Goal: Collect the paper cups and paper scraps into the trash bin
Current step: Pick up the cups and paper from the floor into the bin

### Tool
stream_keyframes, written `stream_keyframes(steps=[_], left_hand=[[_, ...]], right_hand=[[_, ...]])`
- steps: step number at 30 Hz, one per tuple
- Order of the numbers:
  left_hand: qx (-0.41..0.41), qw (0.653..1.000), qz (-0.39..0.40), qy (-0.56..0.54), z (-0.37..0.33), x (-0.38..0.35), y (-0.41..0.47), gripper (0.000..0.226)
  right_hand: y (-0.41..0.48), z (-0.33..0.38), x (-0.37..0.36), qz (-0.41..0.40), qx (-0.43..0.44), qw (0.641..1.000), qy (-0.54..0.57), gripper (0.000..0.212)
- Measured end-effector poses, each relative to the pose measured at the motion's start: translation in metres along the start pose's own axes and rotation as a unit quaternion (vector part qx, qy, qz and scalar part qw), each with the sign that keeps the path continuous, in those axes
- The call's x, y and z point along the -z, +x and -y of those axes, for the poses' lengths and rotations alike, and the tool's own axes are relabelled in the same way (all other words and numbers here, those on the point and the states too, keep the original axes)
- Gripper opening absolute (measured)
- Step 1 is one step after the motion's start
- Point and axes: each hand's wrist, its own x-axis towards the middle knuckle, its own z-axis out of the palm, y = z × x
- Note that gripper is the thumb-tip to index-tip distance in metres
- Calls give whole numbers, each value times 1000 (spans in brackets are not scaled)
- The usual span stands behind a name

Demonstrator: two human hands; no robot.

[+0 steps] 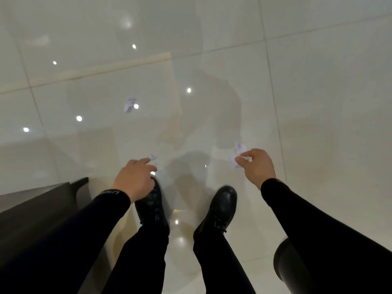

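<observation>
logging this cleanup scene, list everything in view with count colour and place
floor scrap: 1, white, on tiles ahead, left of centre
fingertip scrap: 1, white, at the left index fingertip; held or not unclear
held scraps: count unclear, white, pinched in the right hand
floor: cream glossy tiles, light reflections
furniture: 1, dark grey, lower left
round object: 1, black, lower right, partly hidden
shoes: 2, black, bottom centre
sleeves: 2, black
left hand: reaching forward
right hand: pinching paper

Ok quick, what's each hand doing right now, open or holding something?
Left hand: open, index finger stretched to a small scrap, not gripping it.
Right hand: pinching white paper scraps.
</observation>
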Motion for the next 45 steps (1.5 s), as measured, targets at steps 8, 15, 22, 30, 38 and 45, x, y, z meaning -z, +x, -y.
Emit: stream_keyframes(steps=[8, 15, 22, 30, 38, 45], left_hand=[[-26, 992, 65, 102, 27, -35, 104, 58], [-83, 995, -23, 56, 40, -62, 126, 47], [-76, 991, -48, 98, 43, -67, 146, 25], [41, 975, -199, -87, 57, 8, 152, 20], [55, 982, -177, -39, 80, 62, 208, 25], [25, 980, -154, -121, 42, 50, 153, 19]], right_hand=[[80, -38, -60, -22, -44, 997, -59, 23], [118, -56, -82, -99, -59, 990, -82, 24], [113, -13, -91, -56, -8, 995, -80, 21], [78, 76, -147, 125, 119, 981, -91, 24], [75, 93, -168, 145, 92, 985, -19, 21], [48, 72, -144, 133, 51, 989, 31, 28]])
